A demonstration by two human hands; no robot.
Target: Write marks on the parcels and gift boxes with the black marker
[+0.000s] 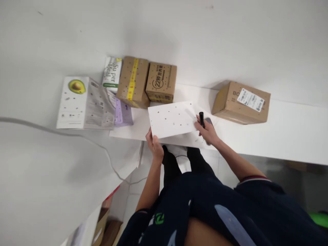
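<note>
A white rectangular panel (pixel 173 119) with small dark marks is held slightly tilted over the shelf's front edge. Whether it is a sheet or the face of a box I cannot tell. My left hand (pixel 155 145) grips its lower left corner, thumb on top. At its right end, my right hand (pixel 207 131) has fingers closed around a black marker (pixel 201 119) and also touches the panel's edge. A grey object (pixel 209 121) shows partly behind my right hand; the rest is hidden.
Two brown cartons (pixel 133 82) (pixel 162 82) stand at the back, beside a "Super Meal" box (pixel 112 73) and a purple box (pixel 123 112). Left is a white avocado box (pixel 73 106). A labelled carton (pixel 242 102) sits right on the white shelf (pixel 294 133). A grey cable (pixel 102 147) runs at left.
</note>
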